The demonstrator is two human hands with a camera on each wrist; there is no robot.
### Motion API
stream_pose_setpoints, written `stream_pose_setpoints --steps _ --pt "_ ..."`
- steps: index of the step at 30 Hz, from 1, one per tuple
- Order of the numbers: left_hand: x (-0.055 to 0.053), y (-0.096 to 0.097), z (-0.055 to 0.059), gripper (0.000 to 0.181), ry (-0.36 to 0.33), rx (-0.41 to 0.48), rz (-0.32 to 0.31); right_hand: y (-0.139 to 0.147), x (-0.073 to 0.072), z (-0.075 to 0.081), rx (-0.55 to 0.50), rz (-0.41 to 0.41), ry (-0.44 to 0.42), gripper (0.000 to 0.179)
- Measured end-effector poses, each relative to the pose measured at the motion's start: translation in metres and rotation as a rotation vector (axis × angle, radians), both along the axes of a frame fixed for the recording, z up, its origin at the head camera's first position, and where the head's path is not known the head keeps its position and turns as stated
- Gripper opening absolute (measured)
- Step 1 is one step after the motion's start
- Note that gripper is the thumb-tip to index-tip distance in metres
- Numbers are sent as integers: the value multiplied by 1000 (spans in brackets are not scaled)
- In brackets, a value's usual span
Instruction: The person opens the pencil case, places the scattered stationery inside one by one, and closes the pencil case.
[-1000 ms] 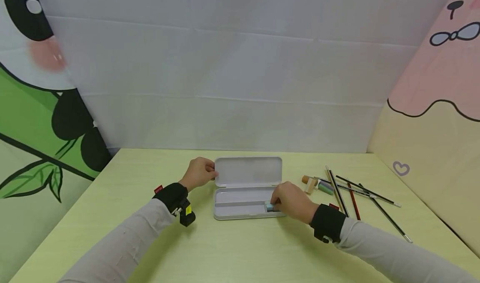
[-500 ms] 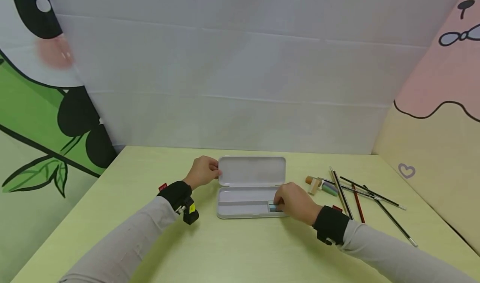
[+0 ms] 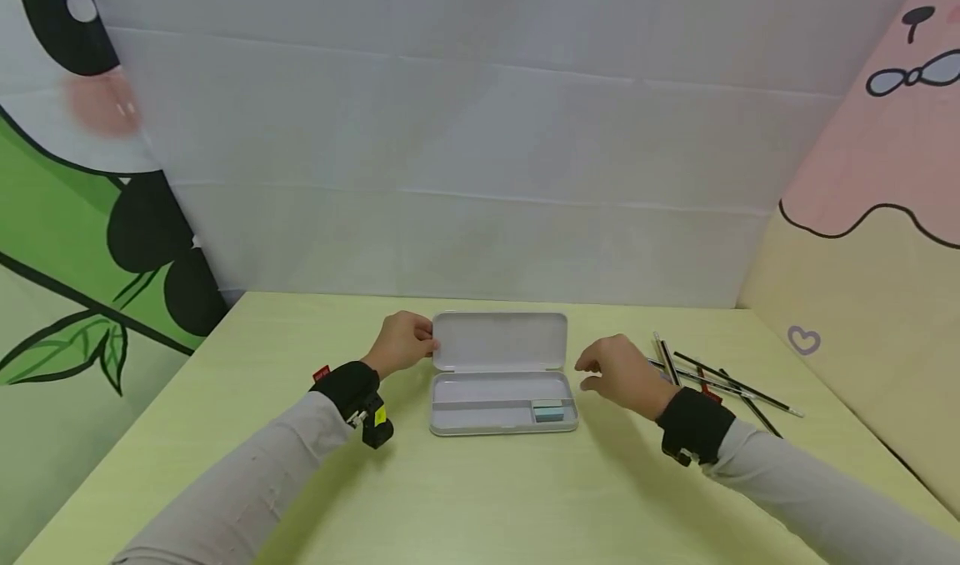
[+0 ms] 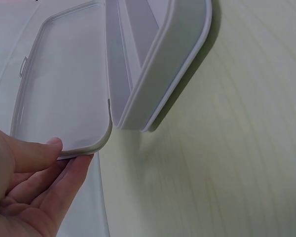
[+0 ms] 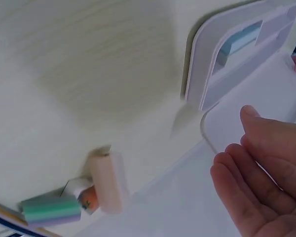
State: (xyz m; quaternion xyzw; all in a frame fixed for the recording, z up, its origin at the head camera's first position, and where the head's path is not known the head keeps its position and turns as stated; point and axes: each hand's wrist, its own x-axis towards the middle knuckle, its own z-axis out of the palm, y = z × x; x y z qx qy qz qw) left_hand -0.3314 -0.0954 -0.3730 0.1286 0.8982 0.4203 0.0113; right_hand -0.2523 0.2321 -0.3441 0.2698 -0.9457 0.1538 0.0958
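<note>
My right hand (image 3: 621, 373) has just left the blue eraser (image 3: 548, 415), which seems settled in the front right compartment of the pencil case (image 3: 480, 432); thumb and fingers apart, it holds nothing. My left hand (image 3: 399, 345) pinches the open lid (image 3: 500, 340). Pencils (image 3: 772, 401) remain outside.

White creased backdrop (image 3: 480, 132) behind 1 pale table (image 3: 480, 498).

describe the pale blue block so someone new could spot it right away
On the pale yellow table, find the open whitish pencil case, whose lid the left hand pinches. In the head view, look inside the case's near right corner. There lies the pale blue block, plainer than the green-and-purple block lying outside the case.
</note>
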Motion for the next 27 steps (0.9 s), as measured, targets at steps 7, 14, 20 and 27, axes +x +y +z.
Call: stream_pose_setpoints --steps 7,14,20,27 --pt "1 -8 0 27 0 0 -1 36 -11 8 -10 -105 37 15" --pt "2 -13 -2 25 8 6 -12 70 -18 -5 69 -210 6 18" --pt "3 -16 -5 23 16 20 -11 82 -22 -17 120 -218 -47 9" --pt "2 -16 -3 20 35 26 -29 88 -22 -21 117 -220 -55 20"
